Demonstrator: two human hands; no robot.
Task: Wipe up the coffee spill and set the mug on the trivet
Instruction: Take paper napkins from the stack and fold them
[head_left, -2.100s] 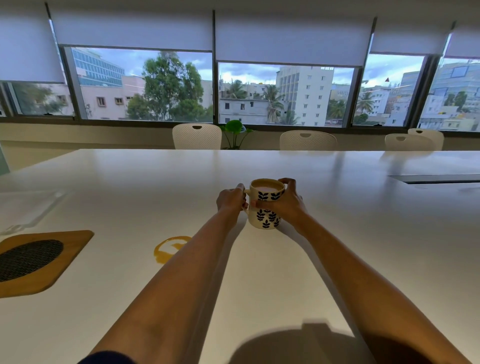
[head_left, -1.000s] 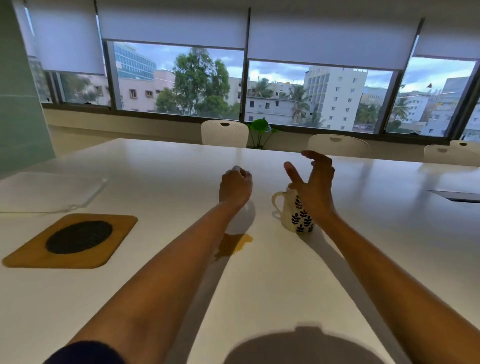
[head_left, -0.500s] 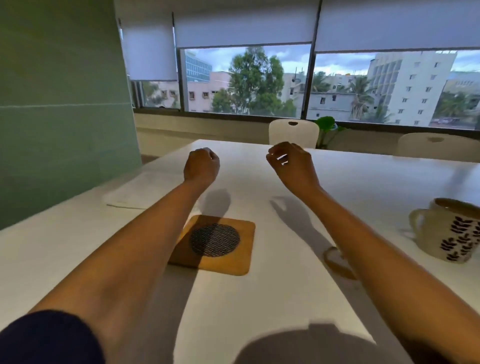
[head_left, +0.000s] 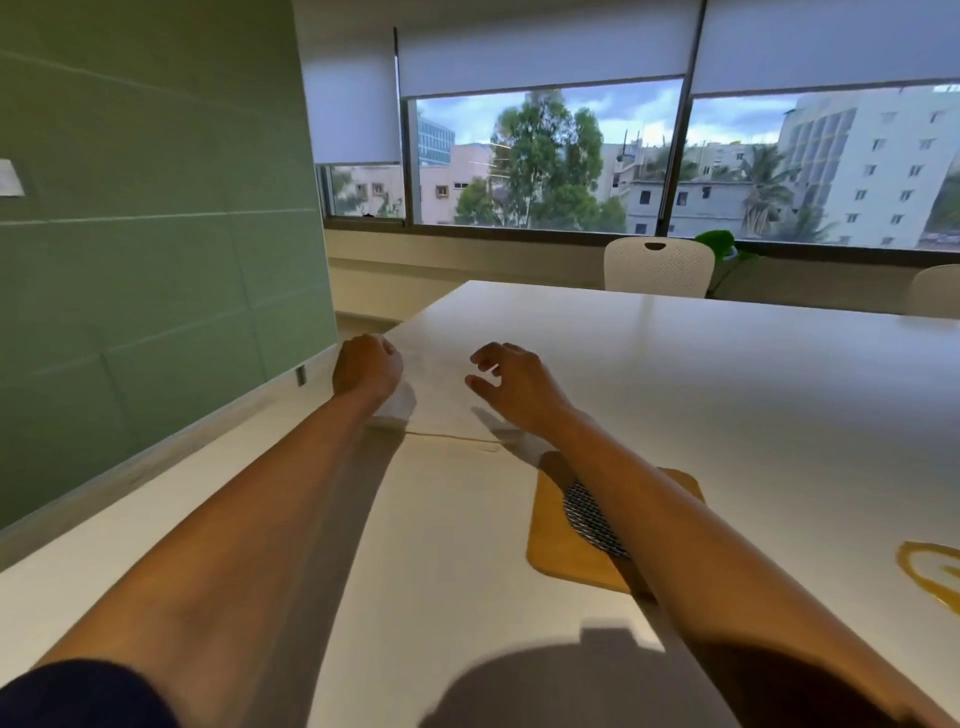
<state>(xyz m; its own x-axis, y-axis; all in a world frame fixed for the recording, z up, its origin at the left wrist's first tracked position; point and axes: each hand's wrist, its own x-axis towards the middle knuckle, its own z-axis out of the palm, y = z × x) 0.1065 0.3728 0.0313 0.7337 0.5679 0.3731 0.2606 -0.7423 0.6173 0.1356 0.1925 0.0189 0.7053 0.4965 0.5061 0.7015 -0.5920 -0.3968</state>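
Two hands out ahead, close to the table's (head_left: 727, 389) left edge. Leftmost, left hand (head_left: 366, 366): curled into a fist, back to the camera, right at the left side of a flat white sheet (head_left: 441, 400); cannot tell whether gripping a fold of it or merely closed above it. Sheet itself, cloth or paper towel, flat on the top beneath both hands, outline faint against the white surface, long axis hard to make out, near border just short of the trivet. Next, right hand (head_left: 514, 382): fingers loosely bent and spread, thumb apart, holding nothing, hovering over the sheet's right part. Further right and nearer the body, wooden trivet (head_left: 556, 545) with dark mesh centre, partly hidden under the right forearm, no mug on it. Far right, at the frame's border, brown coffee spill (head_left: 930, 571), well apart from the sheet. Mug out of view. Probably next: pick-up of the sheet, equally near to either hand, then a carry rightward past the trivet to the spill.
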